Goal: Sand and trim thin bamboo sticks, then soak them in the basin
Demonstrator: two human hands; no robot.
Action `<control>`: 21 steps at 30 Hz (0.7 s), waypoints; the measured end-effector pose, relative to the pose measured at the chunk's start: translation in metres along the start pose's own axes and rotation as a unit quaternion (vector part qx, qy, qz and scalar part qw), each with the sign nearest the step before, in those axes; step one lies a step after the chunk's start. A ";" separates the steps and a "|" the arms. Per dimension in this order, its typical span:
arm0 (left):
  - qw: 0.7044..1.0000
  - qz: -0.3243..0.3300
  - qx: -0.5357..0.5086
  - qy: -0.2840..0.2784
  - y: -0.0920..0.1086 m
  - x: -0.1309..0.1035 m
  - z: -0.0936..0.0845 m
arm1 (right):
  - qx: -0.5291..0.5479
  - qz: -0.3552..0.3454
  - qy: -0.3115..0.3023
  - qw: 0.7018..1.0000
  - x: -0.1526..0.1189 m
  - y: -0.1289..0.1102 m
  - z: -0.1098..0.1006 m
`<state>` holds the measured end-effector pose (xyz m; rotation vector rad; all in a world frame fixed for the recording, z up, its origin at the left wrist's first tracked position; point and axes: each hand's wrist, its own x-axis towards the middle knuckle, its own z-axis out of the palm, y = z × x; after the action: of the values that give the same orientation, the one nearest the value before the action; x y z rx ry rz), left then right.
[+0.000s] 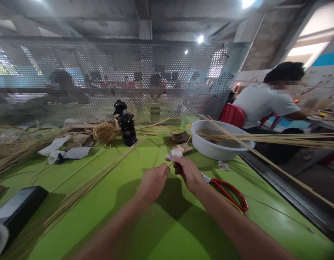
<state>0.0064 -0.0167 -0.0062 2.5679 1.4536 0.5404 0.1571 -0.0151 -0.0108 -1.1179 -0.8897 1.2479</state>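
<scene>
Both hands are raised close together over the green table [129, 216]. My left hand [154, 180] is closed, its thumb and fingers pinching a thin strip [171, 164]. Beside it on the right, my right hand [189, 171] is closed round the same strip and a small white piece [175, 153], which sticks up above the fingers. Part of the strip is hidden by the fingers. Red-handled scissors [229, 193] lie partly behind my right forearm. Just beyond the hands are a brown curved piece [180, 137] and a flat tan piece [184, 148].
A white basin [221, 148] with long strips across it stands at the right edge. Strip bundles [102, 171], a black bottle [127, 130], a woven piece [104, 133] and a black box [19, 206] are left. A person [269, 97] sits beyond, right.
</scene>
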 end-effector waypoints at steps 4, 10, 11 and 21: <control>1.000 0.007 -0.008 -0.002 0.001 -0.002 0.001 | 0.004 0.006 0.043 0.999 0.007 0.003 -0.005; 1.000 0.005 -0.016 0.006 -0.001 -0.002 0.002 | -0.046 -0.051 0.004 0.998 0.004 0.017 -0.002; 1.000 0.005 -0.017 0.010 -0.001 -0.002 0.002 | -0.054 -0.051 -0.002 0.997 0.002 0.018 0.000; 0.998 -0.016 -0.061 -0.008 0.003 -0.002 -0.003 | -0.036 -0.043 0.052 0.997 0.005 0.002 -0.005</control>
<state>0.0065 -0.0200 -0.0032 2.4465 1.4070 0.5844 0.1616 -0.0108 -0.0147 -1.1787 -0.8990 1.0849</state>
